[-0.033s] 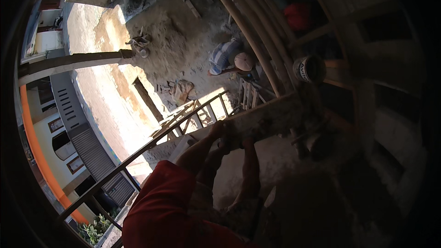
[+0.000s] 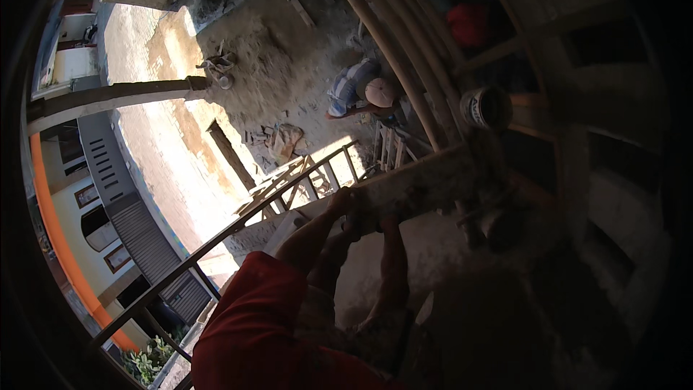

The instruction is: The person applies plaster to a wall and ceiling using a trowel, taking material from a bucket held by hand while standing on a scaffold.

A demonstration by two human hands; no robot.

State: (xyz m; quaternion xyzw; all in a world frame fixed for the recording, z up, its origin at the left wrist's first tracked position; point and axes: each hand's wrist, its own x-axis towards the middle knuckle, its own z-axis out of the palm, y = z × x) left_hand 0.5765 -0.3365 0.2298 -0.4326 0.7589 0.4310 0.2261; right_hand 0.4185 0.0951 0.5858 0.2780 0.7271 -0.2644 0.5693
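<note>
My left hand (image 2: 342,201) reaches out of a red sleeve (image 2: 260,289) to the left part of a broad, dirty plank (image 2: 426,177). It touches the plank, but shadow hides how its fingers lie. Two bare lower legs (image 2: 393,263) come out of patterned shorts below, and their feet meet the plank's near edge beside the hand. My right hand does not show; the lower right is very dark.
A metal ladder-like frame (image 2: 249,215) slants along the left. A bucket (image 2: 485,108) stands beyond the plank's right end, beside long poles (image 2: 393,36). Below, a co-worker in a cap (image 2: 380,92) bends over rubble-strewn ground. Boards (image 2: 289,179) lie near the frame.
The co-worker below has shifted very slightly up and to the left. My left hand stays at the same place on the plank.
</note>
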